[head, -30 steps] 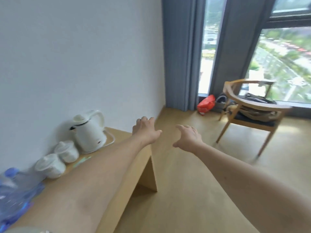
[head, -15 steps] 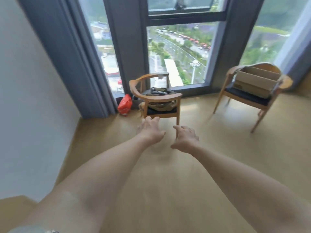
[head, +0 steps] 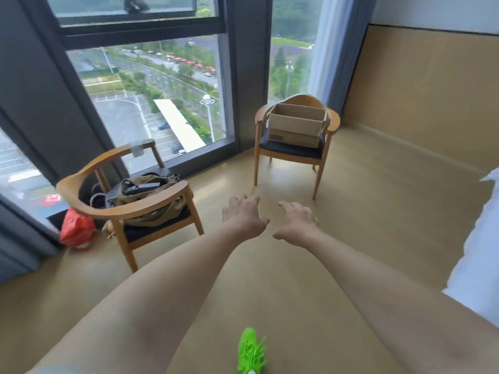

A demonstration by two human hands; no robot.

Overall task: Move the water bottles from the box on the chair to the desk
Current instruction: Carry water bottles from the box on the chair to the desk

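An open brown cardboard box sits on the dark seat of a wooden armchair by the window, at the upper middle right. Its inside is hidden from here, so no bottles show. Both my arms reach out in front of me over the floor. My left hand and my right hand hang side by side with loose fingers and hold nothing. They are well short of the box chair. The desk is out of view.
A second wooden armchair at the left holds an olive bag. A red bag lies on the floor beside it. White bedding shows at the right edge. A green shoe is on the wooden floor below.
The view has swung right, away from the desk with kettle and bottles, toward the window. The chair with the box has come nearer the middle. Both hands stay empty in front.
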